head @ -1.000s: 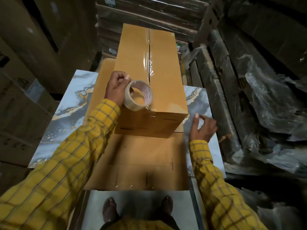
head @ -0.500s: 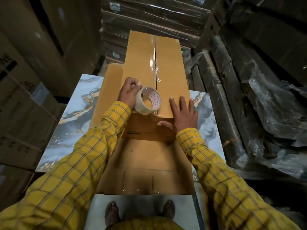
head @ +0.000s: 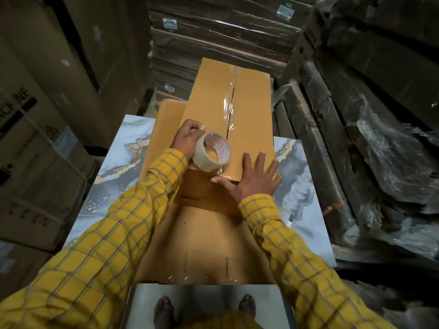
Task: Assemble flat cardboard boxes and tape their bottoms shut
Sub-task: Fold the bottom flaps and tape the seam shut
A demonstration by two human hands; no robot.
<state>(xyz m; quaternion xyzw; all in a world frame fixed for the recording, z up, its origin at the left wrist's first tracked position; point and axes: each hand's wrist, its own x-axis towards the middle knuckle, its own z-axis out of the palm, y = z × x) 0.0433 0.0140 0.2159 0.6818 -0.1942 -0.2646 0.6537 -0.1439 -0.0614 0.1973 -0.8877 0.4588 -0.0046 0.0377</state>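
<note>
An assembled tan cardboard box [head: 251,110] lies bottom-up on the marble-patterned table [head: 123,150], with clear tape running along its centre seam. My left hand [head: 187,138] grips a roll of clear tape [head: 211,151] at the box's near edge, over the seam. My right hand [head: 251,179] lies flat with spread fingers on the box's near right corner, thumb pressing the tape end by the edge. A flat cardboard sheet [head: 206,245] lies under the box, reaching toward me.
Wrapped bundles of flat cardboard [head: 221,36] are stacked behind the table. Large printed cartons [head: 35,138] stand at the left. Plastic-wrapped goods [head: 380,150] crowd the right. My feet [head: 166,309] show below the table's near edge.
My right hand moved from the table at the box's right side onto the box's near top edge and flattened there. The tape roll stays at the near edge in my left hand.
</note>
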